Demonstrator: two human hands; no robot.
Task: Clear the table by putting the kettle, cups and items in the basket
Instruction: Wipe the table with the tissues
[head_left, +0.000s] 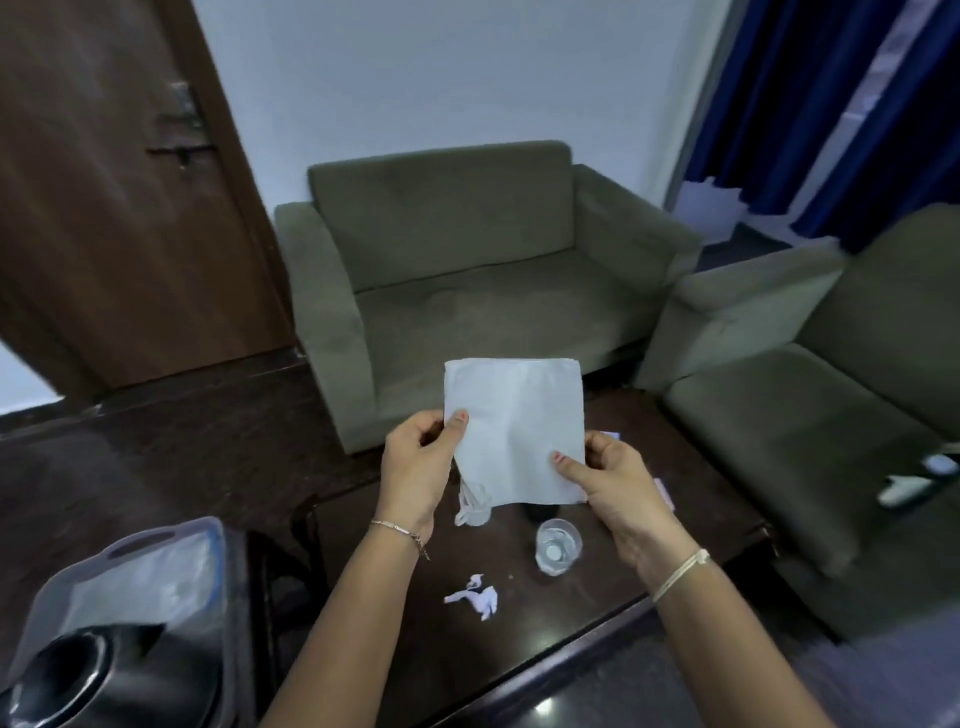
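A: What are the hands doing?

B: Both pinch a folded white paper napkin (517, 434), held up above the dark wooden coffee table (597, 613). The left hand (418, 470) clamps its left edge with thumb on top, and the right hand (621, 480) grips the lower right corner the same way.

A: And on the table?

B: A clear drinking glass (558, 545) stands just below the napkin, with torn white paper scraps (475, 597) nearer the front edge.

A: The basket?

B: A pale translucent plastic basket (156, 561) sits at lower left, off the table, with a black round-lidded kettle (98, 680) inside it
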